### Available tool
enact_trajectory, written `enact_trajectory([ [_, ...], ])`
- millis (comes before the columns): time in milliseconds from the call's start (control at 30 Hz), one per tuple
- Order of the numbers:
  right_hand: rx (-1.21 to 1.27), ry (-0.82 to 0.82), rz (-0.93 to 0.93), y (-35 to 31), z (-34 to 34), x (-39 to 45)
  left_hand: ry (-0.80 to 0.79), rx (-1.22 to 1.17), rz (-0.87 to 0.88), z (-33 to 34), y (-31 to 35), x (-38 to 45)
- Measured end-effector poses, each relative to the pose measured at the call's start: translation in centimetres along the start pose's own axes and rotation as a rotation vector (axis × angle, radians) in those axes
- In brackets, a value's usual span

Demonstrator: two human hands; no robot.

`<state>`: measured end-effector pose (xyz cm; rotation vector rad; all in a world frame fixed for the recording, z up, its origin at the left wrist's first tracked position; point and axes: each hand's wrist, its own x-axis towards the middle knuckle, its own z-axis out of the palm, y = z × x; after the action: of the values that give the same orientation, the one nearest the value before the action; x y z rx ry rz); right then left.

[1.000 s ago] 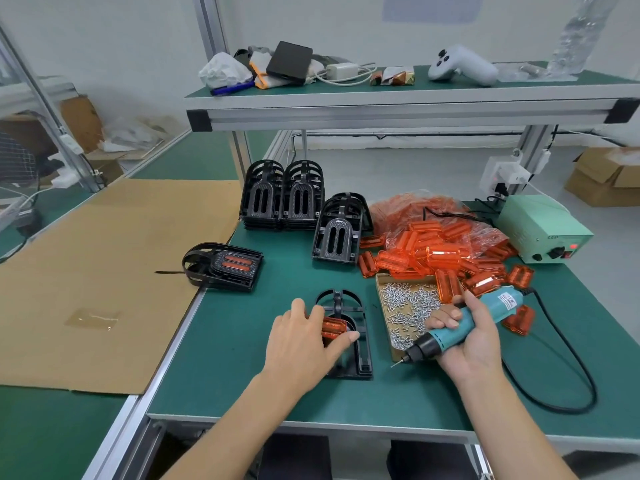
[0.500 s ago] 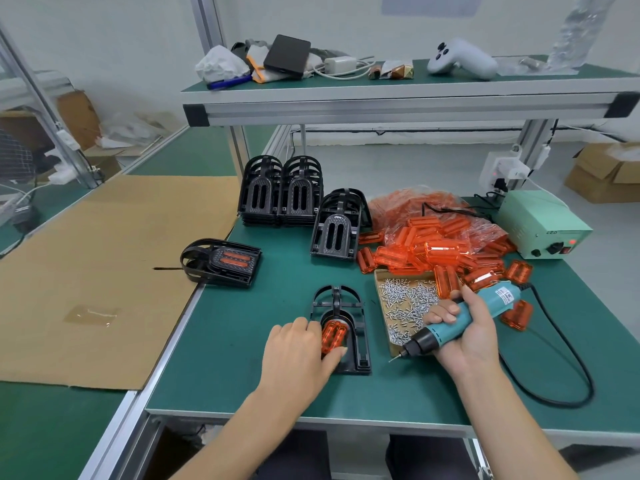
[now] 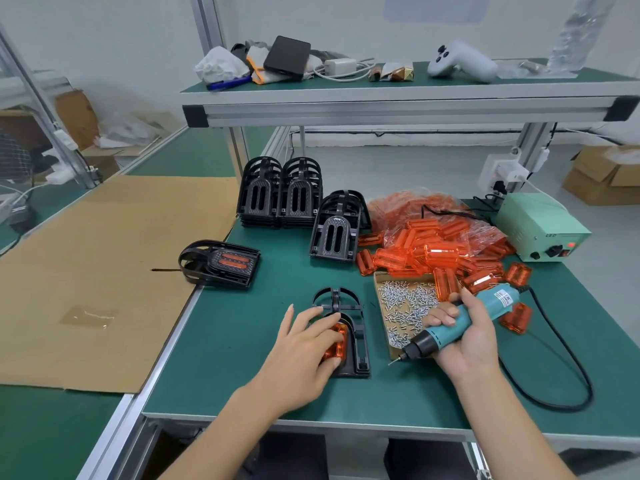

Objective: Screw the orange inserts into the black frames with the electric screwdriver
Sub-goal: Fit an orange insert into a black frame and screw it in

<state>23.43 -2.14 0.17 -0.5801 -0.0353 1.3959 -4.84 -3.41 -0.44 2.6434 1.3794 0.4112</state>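
Observation:
A black frame [image 3: 356,344] lies flat on the green bench in front of me. An orange insert [image 3: 337,344] sits lengthwise in its arched opening. My left hand [image 3: 308,344] lies over the insert with straight fingers, pressing it down. My right hand [image 3: 464,336] grips the teal electric screwdriver [image 3: 457,323] just right of the frame, its bit pointing down-left and hanging above the mat. A cardboard tray of silver screws [image 3: 405,306] sits between frame and screwdriver.
Loose orange inserts [image 3: 433,254] and their bag pile up behind the tray. Stacked black frames [image 3: 280,199] stand at the back; one assembled frame [image 3: 221,263] lies left by the cardboard sheet [image 3: 86,271]. The green power supply [image 3: 540,230] sits right; its black cable [image 3: 568,368] loops there.
The orange insert has turned from crosswise to lengthwise in the frame's opening, and my left hand has flattened over it. My right hand with the screwdriver has barely moved.

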Motion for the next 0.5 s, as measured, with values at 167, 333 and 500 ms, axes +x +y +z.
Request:
enact_trajectory([
  [167, -0.009, 0.002, -0.009, 0.08, 0.02, 0.12, -0.019, -0.079, 0.011, 0.08, -0.5, 0.03],
  [333, -0.009, -0.009, -0.006, 0.06, -0.18, 0.24, -0.011, -0.083, 0.006, 0.57, -0.22, 0.13],
  [500, -0.01, -0.013, -0.008, 0.08, -0.24, 0.29, 0.014, -0.108, -0.011, 0.49, -0.5, 0.08],
])
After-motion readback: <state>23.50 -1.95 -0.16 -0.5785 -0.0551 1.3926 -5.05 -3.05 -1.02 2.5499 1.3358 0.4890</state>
